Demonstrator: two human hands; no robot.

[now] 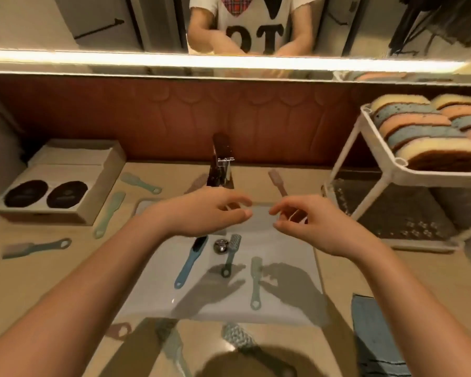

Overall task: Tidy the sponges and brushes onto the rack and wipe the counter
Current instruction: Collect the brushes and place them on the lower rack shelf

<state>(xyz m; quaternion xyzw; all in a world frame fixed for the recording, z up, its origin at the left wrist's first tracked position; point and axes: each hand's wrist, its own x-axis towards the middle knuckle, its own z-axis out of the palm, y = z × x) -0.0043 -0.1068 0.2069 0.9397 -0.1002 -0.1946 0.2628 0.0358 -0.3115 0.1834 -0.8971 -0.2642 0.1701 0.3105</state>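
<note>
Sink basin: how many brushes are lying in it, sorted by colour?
blue brush: 1
teal brush: 1
pale green brush: 1
Total: 3 brushes in the sink

One head-worn wide-angle view, looking forward and steeply down, close over the sink [174,300] and tabletop [52,281], mirror [93,28] above.

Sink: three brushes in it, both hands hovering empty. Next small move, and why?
Probably lower the left hand and grip the blue brush in the sink right beneath it. The right hand holds nothing either; the sponges already sit on the rack, while brushes lie loose.
</note>
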